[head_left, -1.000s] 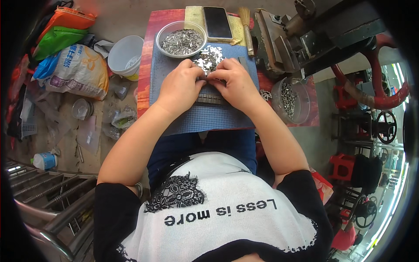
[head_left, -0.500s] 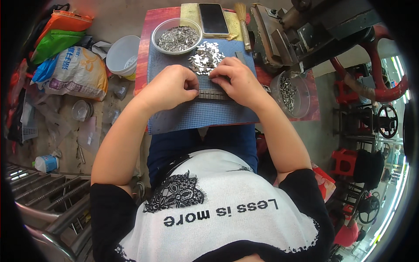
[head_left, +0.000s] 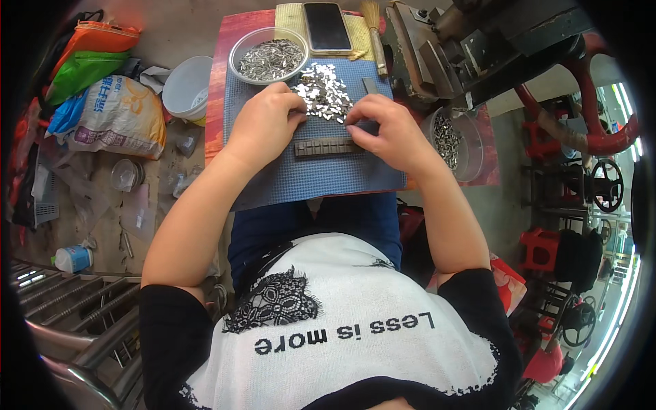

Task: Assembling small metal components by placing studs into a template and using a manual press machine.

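Note:
A blue grid mat lies across my lap. A loose pile of small shiny metal pieces sits at its far side. A dark slotted metal bar lies across the mat just below my hands. My left hand rests with curled fingers at the left edge of the pile. My right hand pinches at the right end of the bar, near the pile; what its fingertips hold is too small to tell.
A round bowl of metal pieces and a dark phone lie beyond the mat. A clear tub of metal parts stands right, beside a heavy press machine. White bucket and bags on the floor left.
Both hands have parted slightly and slid toward the near side of the pile, uncovering the slotted bar. The view has shifted a little.

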### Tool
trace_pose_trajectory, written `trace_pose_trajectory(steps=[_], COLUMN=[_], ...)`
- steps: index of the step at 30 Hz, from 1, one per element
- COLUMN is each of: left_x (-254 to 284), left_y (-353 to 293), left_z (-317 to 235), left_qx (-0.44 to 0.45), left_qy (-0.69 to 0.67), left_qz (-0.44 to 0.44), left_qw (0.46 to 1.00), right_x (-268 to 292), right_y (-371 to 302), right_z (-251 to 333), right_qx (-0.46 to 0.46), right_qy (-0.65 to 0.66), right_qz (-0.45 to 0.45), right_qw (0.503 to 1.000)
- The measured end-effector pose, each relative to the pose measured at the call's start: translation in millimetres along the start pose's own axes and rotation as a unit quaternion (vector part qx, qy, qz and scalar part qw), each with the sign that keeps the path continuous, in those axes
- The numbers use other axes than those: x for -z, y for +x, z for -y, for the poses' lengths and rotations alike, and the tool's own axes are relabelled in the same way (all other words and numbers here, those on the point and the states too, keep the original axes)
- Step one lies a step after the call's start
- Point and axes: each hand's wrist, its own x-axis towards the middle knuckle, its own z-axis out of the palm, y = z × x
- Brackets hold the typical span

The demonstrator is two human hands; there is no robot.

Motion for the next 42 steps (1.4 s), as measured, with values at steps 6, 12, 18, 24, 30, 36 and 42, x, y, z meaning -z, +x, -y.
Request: trace_pose_trajectory(steps=[6,12,18,24,30,36,42], left_x=[-8,4,13,10,2,7,14], left_y=[0,-6,-11,-20,-28,-27,-23], left_z=[-3,-18,-21,-22,-17,-19,-26], left_qx=[-0.018,0.013,0.069,0.075,-0.035,-0.012,0.045], left_qy=[0.084,-0.064,-0.151,-0.2,-0.089,-0.057,-0.063], left_qz=[-0.017,-0.017,0.022,0.055,0.028,0.074,0.098], left_qw=[0.996,0.998,0.986,0.975,0.995,0.996,0.992], right_x=[4,0,-3,-12,-4,0,-2], right_y=[-14,-21,-2,15,6,-4,-9], right_z=[4,6,0,-14,-8,3,10], right_qx=[0.011,0.046,0.045,0.104,0.083,0.032,0.071], right_qy=[0.064,-0.034,-0.032,-0.071,-0.011,0.058,-0.005], right_qz=[0.063,0.012,-0.037,-0.044,-0.006,0.09,0.054], right_qw=[0.996,0.998,0.998,0.991,0.996,0.994,0.996])
